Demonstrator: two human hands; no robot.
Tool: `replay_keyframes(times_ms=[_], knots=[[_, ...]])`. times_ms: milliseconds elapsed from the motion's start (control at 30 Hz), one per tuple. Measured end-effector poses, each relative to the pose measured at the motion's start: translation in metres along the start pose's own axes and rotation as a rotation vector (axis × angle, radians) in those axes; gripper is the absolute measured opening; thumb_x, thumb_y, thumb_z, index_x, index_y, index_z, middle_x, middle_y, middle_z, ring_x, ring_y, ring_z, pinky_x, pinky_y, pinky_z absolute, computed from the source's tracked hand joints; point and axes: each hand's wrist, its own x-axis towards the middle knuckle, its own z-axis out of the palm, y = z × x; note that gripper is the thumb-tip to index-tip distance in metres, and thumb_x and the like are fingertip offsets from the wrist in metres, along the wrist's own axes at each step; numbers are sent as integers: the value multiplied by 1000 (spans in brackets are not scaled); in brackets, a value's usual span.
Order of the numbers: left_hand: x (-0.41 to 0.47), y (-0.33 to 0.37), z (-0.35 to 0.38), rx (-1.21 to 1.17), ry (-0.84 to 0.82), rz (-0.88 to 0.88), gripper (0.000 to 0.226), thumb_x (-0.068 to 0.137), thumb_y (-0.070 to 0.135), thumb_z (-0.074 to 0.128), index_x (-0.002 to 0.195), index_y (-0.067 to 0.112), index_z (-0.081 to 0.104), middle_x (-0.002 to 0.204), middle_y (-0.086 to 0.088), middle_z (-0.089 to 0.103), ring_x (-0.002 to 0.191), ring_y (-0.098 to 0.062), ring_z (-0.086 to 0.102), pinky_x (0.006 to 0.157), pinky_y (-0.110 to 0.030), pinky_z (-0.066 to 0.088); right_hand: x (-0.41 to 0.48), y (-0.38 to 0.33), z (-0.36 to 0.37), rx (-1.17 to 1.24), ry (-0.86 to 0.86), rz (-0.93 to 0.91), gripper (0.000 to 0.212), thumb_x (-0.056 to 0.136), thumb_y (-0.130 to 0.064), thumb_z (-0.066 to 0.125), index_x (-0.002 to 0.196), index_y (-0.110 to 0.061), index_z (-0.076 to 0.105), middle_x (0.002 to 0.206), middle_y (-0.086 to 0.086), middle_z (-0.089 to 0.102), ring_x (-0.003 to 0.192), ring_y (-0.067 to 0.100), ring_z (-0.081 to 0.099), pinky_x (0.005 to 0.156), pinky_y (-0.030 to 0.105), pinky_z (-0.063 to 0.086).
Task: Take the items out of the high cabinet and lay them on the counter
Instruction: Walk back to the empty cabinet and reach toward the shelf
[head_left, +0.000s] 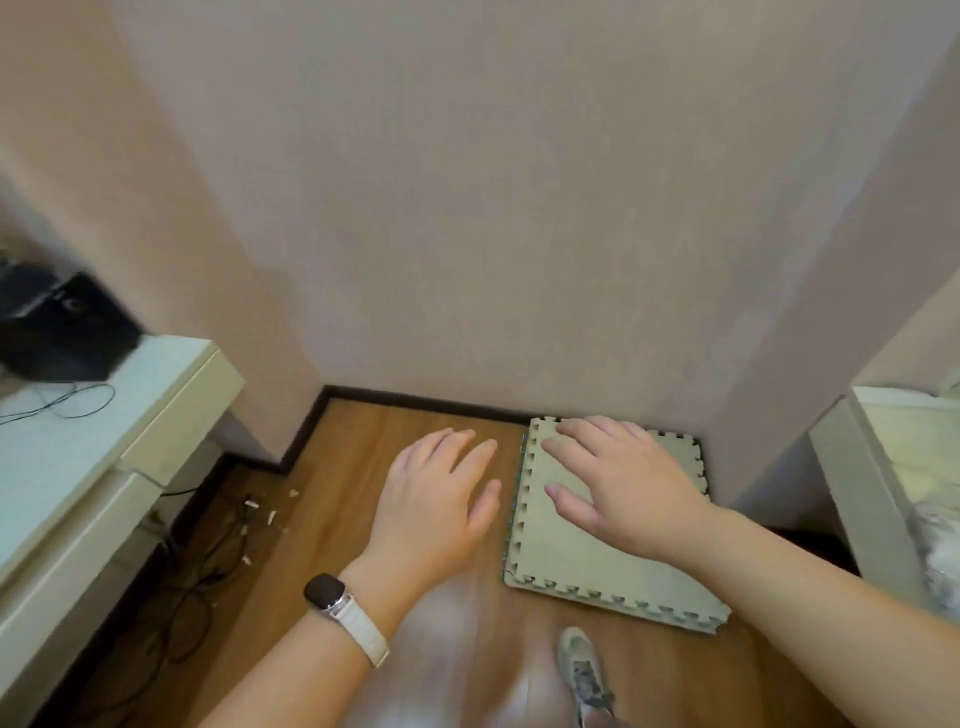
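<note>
Both hands hanging mid-frame, left hand (434, 491) and right hand (618, 483) spread flat, holding nothing. No high cabinet or items showing; only foam mats (597, 561) on floor, worktop (72, 431) at left. Likely between trips; next, looking up and reaching.

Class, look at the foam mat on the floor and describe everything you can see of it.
The foam mat is a pale grey-green square with toothed, puzzle-style edges, looking like soft foam. It seems to be a thin stack of tiles, with a coloured speckled layer showing at its left edge. It lies flat on the wooden floor, tucked into the corner against the wall. The right hand appears in front of it; contact cannot be told.
</note>
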Motion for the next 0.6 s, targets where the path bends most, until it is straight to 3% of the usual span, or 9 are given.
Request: replay_keyframes(times_ms=[400, 600], knots=[[96, -71, -26, 259, 34, -277, 43, 92, 46, 43, 127, 27, 60, 129, 1, 61, 124, -20, 52, 104, -36, 31, 189, 36, 22, 143, 62, -329, 46, 90, -49, 47, 118, -18, 66, 117, 4, 66, 106, 27, 61, 85, 39, 49], [126, -102, -55, 320, 126, -411, 43, 92, 44, 44, 127, 23, 61, 128, -1, 62, 122, -22, 52, 103, -40, 38, 278, 33, 16, 176, 130, -483, 47, 89, -49, 47, 118, -16, 67, 114, 6, 67, 104, 29, 61, 83, 39, 50]])
